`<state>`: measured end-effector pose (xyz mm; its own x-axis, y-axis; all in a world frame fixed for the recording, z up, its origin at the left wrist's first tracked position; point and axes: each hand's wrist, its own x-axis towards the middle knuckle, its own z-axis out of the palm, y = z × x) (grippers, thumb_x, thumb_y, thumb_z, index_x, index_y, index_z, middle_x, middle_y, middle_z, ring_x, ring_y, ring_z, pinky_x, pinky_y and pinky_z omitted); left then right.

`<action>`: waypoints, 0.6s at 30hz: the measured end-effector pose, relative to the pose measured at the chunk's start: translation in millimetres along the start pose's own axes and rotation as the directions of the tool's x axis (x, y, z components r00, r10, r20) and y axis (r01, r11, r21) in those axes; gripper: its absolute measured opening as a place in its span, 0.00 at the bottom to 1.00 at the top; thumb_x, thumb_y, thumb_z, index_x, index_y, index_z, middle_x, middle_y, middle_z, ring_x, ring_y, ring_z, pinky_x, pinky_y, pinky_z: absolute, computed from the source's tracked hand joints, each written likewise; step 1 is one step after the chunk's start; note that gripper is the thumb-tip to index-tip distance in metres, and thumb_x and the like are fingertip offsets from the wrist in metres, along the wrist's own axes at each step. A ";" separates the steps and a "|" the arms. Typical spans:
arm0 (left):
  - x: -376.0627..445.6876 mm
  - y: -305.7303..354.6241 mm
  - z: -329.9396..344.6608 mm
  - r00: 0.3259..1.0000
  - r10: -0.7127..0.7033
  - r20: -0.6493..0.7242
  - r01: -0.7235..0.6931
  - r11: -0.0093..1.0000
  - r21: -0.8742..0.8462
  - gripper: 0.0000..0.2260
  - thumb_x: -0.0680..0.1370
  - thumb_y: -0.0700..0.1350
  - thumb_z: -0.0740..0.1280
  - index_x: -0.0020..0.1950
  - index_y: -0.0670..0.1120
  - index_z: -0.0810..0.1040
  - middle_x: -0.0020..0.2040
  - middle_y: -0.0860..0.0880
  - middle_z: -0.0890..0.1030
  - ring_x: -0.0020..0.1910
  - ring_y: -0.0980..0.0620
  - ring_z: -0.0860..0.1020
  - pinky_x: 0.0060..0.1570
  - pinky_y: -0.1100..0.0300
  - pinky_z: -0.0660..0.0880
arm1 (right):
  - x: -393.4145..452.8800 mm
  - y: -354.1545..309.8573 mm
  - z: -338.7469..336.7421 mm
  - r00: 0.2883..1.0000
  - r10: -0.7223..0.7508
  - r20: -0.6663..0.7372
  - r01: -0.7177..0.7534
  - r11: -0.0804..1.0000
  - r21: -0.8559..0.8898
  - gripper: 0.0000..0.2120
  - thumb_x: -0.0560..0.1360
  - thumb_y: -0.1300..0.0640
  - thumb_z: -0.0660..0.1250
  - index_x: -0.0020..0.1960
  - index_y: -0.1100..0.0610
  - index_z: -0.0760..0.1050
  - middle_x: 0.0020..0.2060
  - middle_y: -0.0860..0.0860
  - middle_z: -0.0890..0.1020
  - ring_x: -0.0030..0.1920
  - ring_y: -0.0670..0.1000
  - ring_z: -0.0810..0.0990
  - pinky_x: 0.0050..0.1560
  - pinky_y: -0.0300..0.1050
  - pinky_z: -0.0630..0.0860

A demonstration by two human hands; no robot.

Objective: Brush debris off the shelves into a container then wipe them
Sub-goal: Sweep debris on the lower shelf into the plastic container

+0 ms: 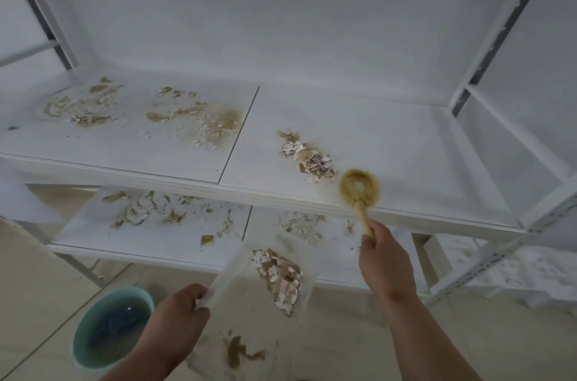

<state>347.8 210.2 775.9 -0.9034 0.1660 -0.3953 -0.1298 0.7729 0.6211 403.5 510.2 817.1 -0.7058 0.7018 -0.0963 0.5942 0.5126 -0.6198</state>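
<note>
Near the upper shelf's (390,143) front edge, debris pile (304,155), round brush (359,185) just beside it, right hand (382,258) curled round its handle, left hand (181,315) pinching clear container (274,280) below that edge, teal basin (109,327) on floor.

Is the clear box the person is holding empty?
No. The box, gripped by the left hand, has a pile of scraps lying inside, with room left around it.
</note>
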 end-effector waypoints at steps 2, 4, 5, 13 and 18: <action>7.6 2.0 10.9 0.999 -0.018 0.032 0.018 1.000 -0.011 0.07 0.74 0.41 0.65 0.43 0.54 0.77 0.36 0.51 0.81 0.37 0.53 0.79 0.35 0.61 0.72 | 1.6 7.8 -1.0 1.000 0.027 -0.013 -0.027 0.999 -0.029 0.19 0.82 0.52 0.53 0.72 0.49 0.66 0.56 0.51 0.81 0.53 0.56 0.79 0.52 0.50 0.76; 18.4 9.1 23.6 0.999 -0.021 0.045 0.022 0.999 -0.024 0.06 0.74 0.41 0.64 0.45 0.51 0.76 0.38 0.51 0.80 0.38 0.52 0.78 0.35 0.61 0.71 | 5.7 9.4 2.4 1.000 0.009 0.010 -0.008 0.999 -0.050 0.19 0.82 0.52 0.54 0.72 0.49 0.66 0.56 0.52 0.81 0.54 0.56 0.79 0.51 0.49 0.75; 23.5 15.0 29.4 0.999 -0.029 0.037 0.031 0.999 -0.037 0.05 0.75 0.41 0.63 0.45 0.50 0.76 0.39 0.51 0.80 0.39 0.51 0.78 0.35 0.60 0.70 | 7.7 7.4 4.8 0.999 -0.017 0.041 0.020 0.998 -0.063 0.19 0.82 0.52 0.54 0.72 0.49 0.66 0.56 0.51 0.81 0.54 0.55 0.79 0.50 0.48 0.74; 69.6 56.4 55.5 0.997 -0.079 -0.024 0.076 0.991 -0.112 0.06 0.78 0.43 0.60 0.53 0.44 0.74 0.47 0.44 0.79 0.46 0.44 0.78 0.47 0.55 0.73 | 44.0 1.3 1.1 0.998 -0.056 -0.009 0.057 0.997 0.043 0.18 0.82 0.52 0.55 0.71 0.47 0.67 0.52 0.48 0.81 0.47 0.52 0.79 0.45 0.46 0.73; 86.8 72.4 63.6 0.994 -0.091 -0.054 0.086 0.992 -0.090 0.07 0.79 0.45 0.59 0.55 0.46 0.72 0.50 0.45 0.78 0.47 0.45 0.77 0.47 0.54 0.74 | 99.9 -13.3 5.9 0.999 -0.043 0.011 0.043 0.999 -0.027 0.19 0.82 0.54 0.54 0.72 0.50 0.67 0.57 0.53 0.80 0.54 0.57 0.78 0.46 0.45 0.69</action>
<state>285.9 319.5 743.5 -0.9084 0.0616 -0.4136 -0.2437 0.7258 0.6433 322.8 570.5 811.1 -0.7349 0.6736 -0.0781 0.5733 0.5556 -0.6022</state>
